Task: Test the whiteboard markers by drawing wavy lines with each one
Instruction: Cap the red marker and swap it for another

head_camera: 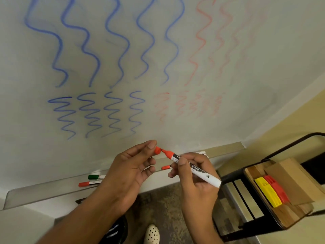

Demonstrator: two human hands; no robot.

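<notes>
Right hand (193,175) grips an uncapped red whiteboard marker (195,169), fingers curled round the white barrel, tip pointing left. Left hand (130,168) pinches the red cap (157,150) just off the tip. Whiteboard (158,67) above shows blue and faint red wavy lines. Tray (44,192) below holds a green-capped marker (95,177) and a red-capped marker (88,183).

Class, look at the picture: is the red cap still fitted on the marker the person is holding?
No: the left hand pinches the red cap apart from the marker, whose tip is bare.
</notes>
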